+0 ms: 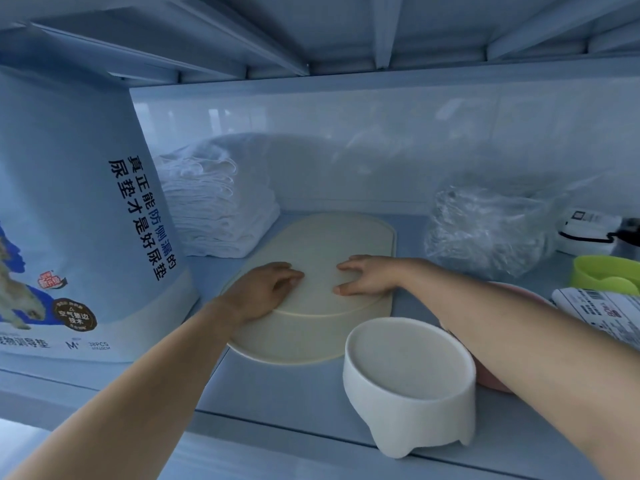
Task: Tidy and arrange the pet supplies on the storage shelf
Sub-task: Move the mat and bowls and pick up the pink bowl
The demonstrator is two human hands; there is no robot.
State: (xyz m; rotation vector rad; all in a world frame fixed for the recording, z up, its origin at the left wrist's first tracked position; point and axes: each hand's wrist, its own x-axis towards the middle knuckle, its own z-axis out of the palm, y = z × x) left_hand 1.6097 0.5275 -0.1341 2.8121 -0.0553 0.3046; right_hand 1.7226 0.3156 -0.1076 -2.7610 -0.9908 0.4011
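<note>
Mat: cream feeding mat (pixel 311 327), oval with a raised rim, lying flat on the pale blue shelf (pixel 277 393), roughly mid-shelf, long axis running front to back.
Left hand: left hand (pixel 266 289) palm-down on the mat's left half, fingers spread flat; pressing, nothing grasped.
Right hand: right hand (pixel 367 275) palm-down on the mat's right half, fingers extended toward the left hand; flat on the surface, not closed around anything. The two sets of fingertips lie near each other but apart.
Bowl: white bowl (pixel 410 382) on short feet, upright at the shelf's front edge, just beside the mat's near right corner, below the right forearm.
Pink item: pink dish (pixel 491 379), mostly hidden behind the bowl and under the forearm.
Pad pack: large pale blue pack (pixel 79 220) with printed Chinese text, standing to the left of the mat.
Folded stack: white folded pads (pixel 218 209), piled at the back left, touching the mat's far left edge.
Plastic: crumpled clear bag (pixel 485 230), back right.
Green item: lime-green scoop (pixel 602 271), far right.
Label: printed white packet (pixel 599 310), right edge, partly cut off.
</note>
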